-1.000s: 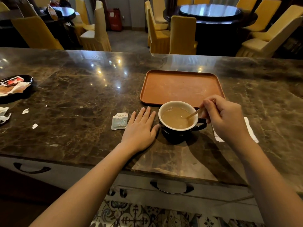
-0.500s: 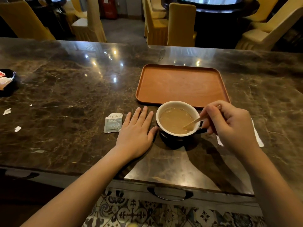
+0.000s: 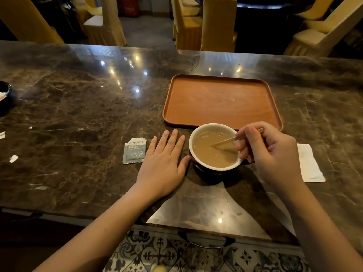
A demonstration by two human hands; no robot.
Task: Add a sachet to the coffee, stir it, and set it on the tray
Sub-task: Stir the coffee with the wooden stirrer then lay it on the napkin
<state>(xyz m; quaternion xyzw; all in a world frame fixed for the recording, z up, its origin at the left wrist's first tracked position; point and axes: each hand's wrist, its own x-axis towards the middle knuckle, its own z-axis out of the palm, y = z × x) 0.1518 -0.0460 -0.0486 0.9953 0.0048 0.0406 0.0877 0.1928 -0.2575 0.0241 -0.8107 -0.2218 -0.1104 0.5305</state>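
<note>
- The cup (image 3: 198, 152), dark outside and white within, stands on the marble counter (image 3: 78, 107) at the lower centre of the frame, just below the near rim of the tray and outside it.
- It holds light-brown milky coffee (image 3: 214, 152) with small bubbles near the far side.
- A thin wooden stir stick (image 3: 225, 141) slants into the coffee from the right, its lower end under the surface near the cup's middle.
- The right hand (image 3: 275, 154) sits at the cup's right side, fingers curled and pinching the upper end of the stick; the knuckles hide the cup's handle.
- The left hand (image 3: 163, 161) lies flat, palm down, on the counter to the left of the cup, fingers loose and stretched out, grasping nothing; the thumb tip touches or nearly touches the cup's wall.
- A torn-open grey-green sachet (image 3: 135, 151) lies flat on the counter just left of the left hand.
- The orange-brown tray (image 3: 220, 101) lies above the cup in the frame, with nothing on it.
- A white paper napkin (image 3: 310, 165) lies at the right, partly hidden by the right hand.
- Small white paper scraps (image 3: 13, 158) dot the left edge of the frame, and part of a dark dish (image 3: 5, 95) shows at the far left.
- Yellow-covered chairs (image 3: 218, 24) stand beyond the counter along the top of the frame.
</note>
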